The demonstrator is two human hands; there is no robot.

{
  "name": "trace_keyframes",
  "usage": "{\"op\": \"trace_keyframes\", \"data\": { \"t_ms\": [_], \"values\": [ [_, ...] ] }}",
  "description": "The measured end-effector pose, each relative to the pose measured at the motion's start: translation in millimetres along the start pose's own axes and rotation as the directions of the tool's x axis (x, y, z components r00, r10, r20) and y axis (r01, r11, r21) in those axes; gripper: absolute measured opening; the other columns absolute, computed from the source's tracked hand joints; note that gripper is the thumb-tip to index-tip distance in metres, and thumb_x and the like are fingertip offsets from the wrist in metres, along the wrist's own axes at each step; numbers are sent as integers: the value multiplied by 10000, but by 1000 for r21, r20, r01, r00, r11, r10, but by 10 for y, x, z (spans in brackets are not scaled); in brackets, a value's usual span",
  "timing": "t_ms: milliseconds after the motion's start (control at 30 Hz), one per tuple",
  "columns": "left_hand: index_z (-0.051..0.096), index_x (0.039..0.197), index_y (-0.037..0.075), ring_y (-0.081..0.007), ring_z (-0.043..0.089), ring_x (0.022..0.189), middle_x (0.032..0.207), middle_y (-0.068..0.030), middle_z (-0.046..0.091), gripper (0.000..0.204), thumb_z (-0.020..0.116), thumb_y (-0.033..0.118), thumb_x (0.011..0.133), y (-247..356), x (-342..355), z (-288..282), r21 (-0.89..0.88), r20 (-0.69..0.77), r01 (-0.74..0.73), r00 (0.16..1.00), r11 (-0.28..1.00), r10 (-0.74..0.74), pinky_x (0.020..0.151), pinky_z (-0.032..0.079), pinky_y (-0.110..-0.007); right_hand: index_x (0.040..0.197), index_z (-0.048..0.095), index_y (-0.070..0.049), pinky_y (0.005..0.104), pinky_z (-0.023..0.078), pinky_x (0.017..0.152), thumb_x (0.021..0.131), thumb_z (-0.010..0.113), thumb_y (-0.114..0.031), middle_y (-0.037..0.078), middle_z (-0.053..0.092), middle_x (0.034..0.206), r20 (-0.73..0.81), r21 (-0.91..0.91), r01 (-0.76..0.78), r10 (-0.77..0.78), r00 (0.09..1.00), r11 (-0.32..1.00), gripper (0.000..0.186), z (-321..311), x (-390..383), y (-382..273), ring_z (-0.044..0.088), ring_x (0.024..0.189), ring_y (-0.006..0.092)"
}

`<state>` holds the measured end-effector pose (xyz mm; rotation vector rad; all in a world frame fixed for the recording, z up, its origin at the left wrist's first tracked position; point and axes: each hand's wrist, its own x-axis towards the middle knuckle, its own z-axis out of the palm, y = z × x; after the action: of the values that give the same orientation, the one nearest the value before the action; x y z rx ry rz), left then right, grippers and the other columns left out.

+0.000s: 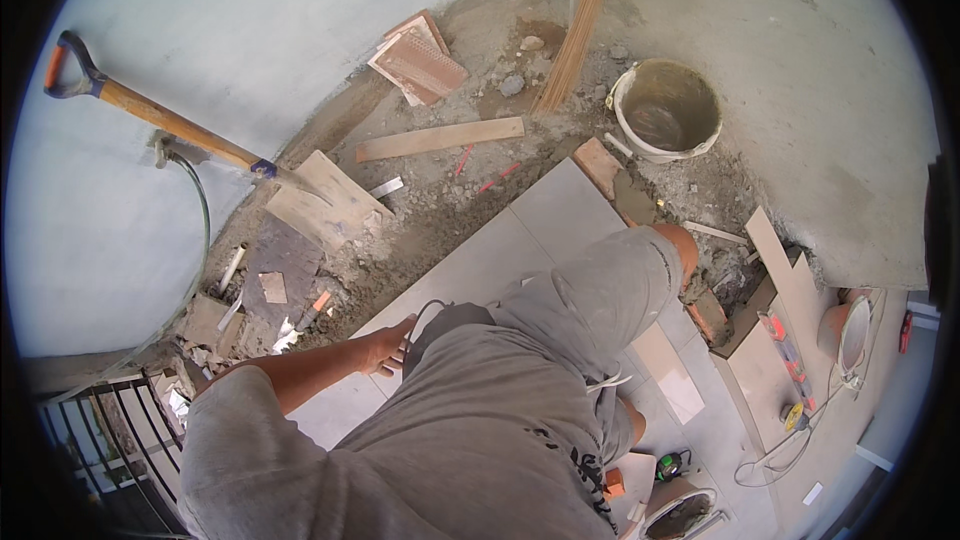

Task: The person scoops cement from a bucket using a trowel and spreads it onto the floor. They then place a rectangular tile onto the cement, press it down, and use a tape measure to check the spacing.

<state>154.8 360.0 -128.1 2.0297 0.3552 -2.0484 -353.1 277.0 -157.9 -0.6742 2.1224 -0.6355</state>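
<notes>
Left hand near smooth tiles; crumbly mortar

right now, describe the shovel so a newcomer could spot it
Start at the pale wall on the left. The shovel leans there, blade down on the dirty floor. Unlike the thin green hose beside it, it has a wooden shaft and an orange and black handle.

Tiling work site: part-laid grey floor tiles, shovel, mortar-smeared bucket, rubble.
</notes>
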Motion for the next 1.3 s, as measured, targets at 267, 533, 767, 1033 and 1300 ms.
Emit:
{"op": "trace_keyframes", "data": {
  "t_ms": [267,533,767,1033,1300],
  "values": [
    [455,1443,-26,-267,519,1299,1405,-178,546,776,275,608,1032,-209,281,423,-111,-40,-181,983,977,177,1078,409,-365,888,602,92,399,511,455,761,593,-28,182,642,709,22,100,-35,33,999,994,175,39,11,-8,637,541,291],
    [490,1431,23,-256,544,1245,1383,-130,570,732,313,610,1030,97,-91,588,-357,43,-103,991,928,127,1055,433,-365,891,602,67,380,501,454,767,610,-46,153,634,708,-12,250,-92,98,995,964,168,-57,-65,103,617,531,267],
    [485,1437,132,-267,492,1314,1413,-99,530,632,473,580,992,216,287,-90,-48,258,46,965,998,-32,1087,395,-498,894,603,45,363,492,453,772,626,-62,127,626,706,-54,411,-166,206,977,897,164,-294,-191,314,600,523,246],
    [426,1463,143,-274,431,1383,1455,-56,465,581,690,198,948,1104,637,-596,418,546,-19,804,908,-235,1106,360,-579,898,604,20,344,482,453,777,643,-81,97,618,705,-92,619,-256,392,915,743,161,-755,-474,782,580,513,221],
    [411,1487,33,-351,480,1354,1464,-222,486,898,707,573,834,2372,896,58,928,166,-125,982,-350,90,1080,434,-456,901,605,-6,325,472,452,783,661,-99,68,609,703,-12,886,-173,395,919,430,160,-1148,-654,1289,560,503,197]
  ]
}}
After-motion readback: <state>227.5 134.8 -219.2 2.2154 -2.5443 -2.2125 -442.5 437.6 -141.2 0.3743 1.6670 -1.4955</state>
